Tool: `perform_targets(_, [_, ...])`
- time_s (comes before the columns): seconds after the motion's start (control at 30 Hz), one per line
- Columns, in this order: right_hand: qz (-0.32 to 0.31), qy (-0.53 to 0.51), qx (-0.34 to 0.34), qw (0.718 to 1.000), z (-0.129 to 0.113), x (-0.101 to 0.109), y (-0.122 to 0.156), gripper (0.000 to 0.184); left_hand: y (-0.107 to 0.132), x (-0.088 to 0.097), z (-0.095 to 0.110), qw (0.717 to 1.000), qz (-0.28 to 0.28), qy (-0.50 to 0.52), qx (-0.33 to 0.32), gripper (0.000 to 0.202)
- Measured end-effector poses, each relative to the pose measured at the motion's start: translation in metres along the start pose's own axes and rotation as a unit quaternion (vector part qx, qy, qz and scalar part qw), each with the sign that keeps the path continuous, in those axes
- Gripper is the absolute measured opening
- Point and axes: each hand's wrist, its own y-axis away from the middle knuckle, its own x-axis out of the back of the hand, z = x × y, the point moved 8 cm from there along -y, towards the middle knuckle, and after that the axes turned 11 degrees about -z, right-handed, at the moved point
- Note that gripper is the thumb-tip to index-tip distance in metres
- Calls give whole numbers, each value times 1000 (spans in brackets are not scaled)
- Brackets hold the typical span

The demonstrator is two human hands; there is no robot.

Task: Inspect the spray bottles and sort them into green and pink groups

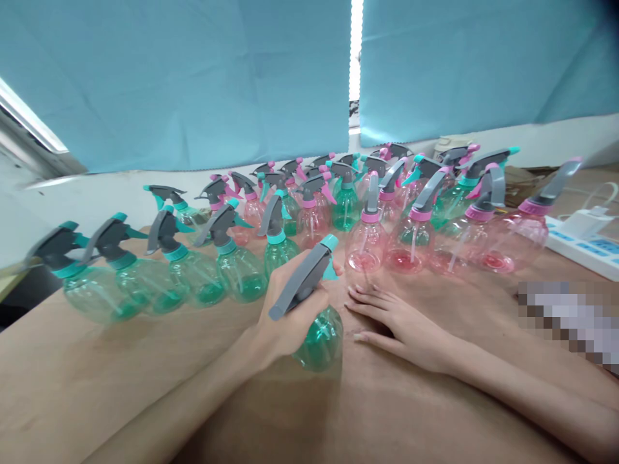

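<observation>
My left hand is wrapped round the neck of a green spray bottle with a grey trigger head and teal nozzle, held just above the brown table. My right hand lies flat on the table to the right of that bottle, fingers stretched out and holding nothing. Behind both hands stand several green spray bottles on the left and several pink spray bottles on the right.
A white power strip with a cable lies at the right edge of the table. Blue curtains hang behind the bottles. A blurred patch covers something at the right.
</observation>
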Motion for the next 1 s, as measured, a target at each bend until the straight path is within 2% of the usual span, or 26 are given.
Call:
perform_targets(0.17, [1,0,2,1000,0,0,0,59,-1,-2,0,998,-7,57,-5,13])
perform_targets(0.37, [-3,2,4,1000,-1,0,-1,60,-2,0,4,999,-9,48,1,10])
perform_targets(0.53, [-4,-5,-1,1000,1,-1,-1,61,-1,2,2,999,20,38,-10,10])
perform_targets(0.7, [0,-5,3,1000,2,-2,-1,61,-1,3,6,999,41,9,-12,29])
perform_targets(0.8, [4,-8,4,1000,2,-2,-1,60,-1,1,9,999,35,14,-21,36])
perform_targets(0.87, [1,-6,1,1000,2,-2,-1,61,0,0,7,999,35,16,-21,34])
perform_targets(1.0, [0,1,2,1000,1,-2,-1,61,2,3,3,998,64,-9,-18,13])
